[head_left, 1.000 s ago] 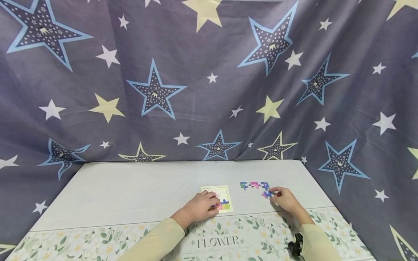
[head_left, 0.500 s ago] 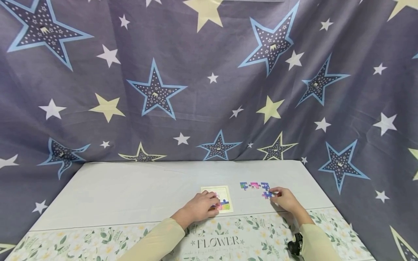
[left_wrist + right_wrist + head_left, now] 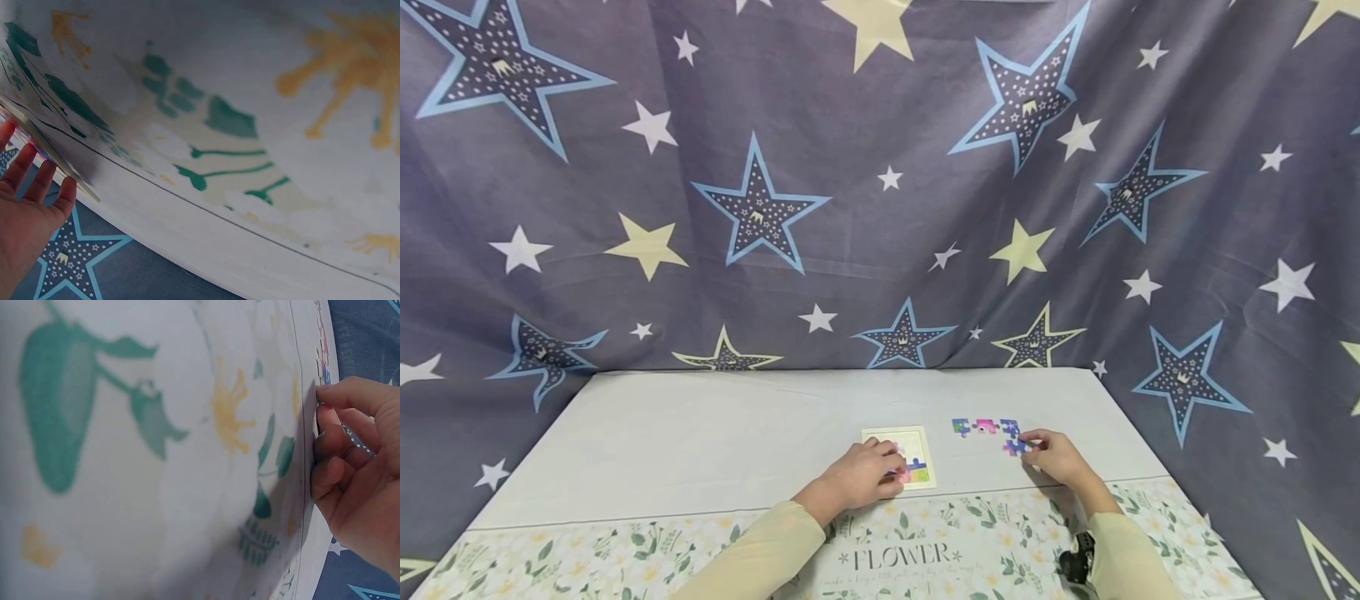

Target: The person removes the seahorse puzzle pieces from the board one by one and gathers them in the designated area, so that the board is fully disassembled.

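Note:
In the head view my left hand (image 3: pixel 863 475) rests on a square cream puzzle tray (image 3: pixel 931 467), fingers loosely bent over its left part. Coloured pieces lie in the tray's lower part, partly hidden by the fingers. The left wrist view has these fingertips (image 3: pixel 67 182) at the tray's edge. To the right, my right hand (image 3: pixel 1058 458) pinches a blue-and-purple puzzle piece (image 3: pixel 1015 448) on the table between thumb and forefinger. Another blue piece (image 3: pixel 1009 427) lies just behind it. The right wrist view shows the hand (image 3: pixel 356 456) low at the tabletop, its other fingers curled.
A pink puzzle piece (image 3: pixel 986 426) and a green-and-blue one (image 3: pixel 960 427) lie in a row left of the blue pieces. A floral cloth (image 3: pixel 625 546) lettered FLOWER covers the table's front. Behind the white tabletop (image 3: pixel 715 450) hangs a star-patterned curtain (image 3: pixel 850 275).

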`<state>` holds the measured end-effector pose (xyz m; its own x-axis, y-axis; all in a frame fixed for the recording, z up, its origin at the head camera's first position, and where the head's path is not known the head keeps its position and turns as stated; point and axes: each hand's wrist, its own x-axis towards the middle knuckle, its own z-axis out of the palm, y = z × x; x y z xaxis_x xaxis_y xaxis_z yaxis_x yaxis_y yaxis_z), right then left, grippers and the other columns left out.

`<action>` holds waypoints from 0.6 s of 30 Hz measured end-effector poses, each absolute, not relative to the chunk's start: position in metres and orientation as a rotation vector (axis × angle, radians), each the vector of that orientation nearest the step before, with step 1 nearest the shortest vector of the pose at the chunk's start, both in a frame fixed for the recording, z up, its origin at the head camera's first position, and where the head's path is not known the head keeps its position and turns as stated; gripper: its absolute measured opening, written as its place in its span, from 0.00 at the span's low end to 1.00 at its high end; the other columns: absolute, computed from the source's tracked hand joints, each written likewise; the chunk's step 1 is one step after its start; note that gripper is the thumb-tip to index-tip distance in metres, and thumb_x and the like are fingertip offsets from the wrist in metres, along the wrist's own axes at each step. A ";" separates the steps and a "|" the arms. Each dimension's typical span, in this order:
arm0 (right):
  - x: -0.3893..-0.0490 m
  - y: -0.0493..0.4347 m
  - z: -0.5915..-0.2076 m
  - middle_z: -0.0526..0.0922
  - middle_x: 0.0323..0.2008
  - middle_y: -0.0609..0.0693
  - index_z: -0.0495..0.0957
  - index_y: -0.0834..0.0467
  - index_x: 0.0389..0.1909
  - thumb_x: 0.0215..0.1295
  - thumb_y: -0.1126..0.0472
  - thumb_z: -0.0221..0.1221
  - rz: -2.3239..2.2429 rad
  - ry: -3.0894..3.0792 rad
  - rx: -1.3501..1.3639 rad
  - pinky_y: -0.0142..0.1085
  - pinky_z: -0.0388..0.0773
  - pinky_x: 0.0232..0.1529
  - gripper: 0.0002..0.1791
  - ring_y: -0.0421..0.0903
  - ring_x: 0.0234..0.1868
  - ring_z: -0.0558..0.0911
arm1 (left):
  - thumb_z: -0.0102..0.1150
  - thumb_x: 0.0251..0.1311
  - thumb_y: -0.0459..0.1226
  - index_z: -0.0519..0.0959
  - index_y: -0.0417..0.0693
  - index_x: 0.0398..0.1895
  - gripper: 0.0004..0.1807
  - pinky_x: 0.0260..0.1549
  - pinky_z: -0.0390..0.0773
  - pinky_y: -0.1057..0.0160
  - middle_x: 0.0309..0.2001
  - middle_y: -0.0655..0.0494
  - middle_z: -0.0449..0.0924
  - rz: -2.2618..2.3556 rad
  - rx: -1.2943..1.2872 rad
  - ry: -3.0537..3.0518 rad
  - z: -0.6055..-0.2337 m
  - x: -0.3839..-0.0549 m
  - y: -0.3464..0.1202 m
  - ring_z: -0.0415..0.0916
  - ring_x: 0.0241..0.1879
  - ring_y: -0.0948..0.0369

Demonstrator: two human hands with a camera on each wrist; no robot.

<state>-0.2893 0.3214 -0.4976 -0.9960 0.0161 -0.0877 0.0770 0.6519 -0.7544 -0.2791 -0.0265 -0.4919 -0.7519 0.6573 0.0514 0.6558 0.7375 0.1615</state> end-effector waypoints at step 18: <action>-0.288 0.321 -0.496 0.70 0.24 0.49 0.74 0.69 0.52 0.56 0.68 0.58 -1.281 2.783 0.088 0.34 0.70 0.21 0.20 0.43 0.20 0.68 | 0.50 0.64 0.53 0.77 0.64 0.49 0.14 0.50 0.72 0.57 0.54 0.62 0.73 0.284 1.104 2.912 -0.491 -0.279 -0.027 0.69 0.49 0.62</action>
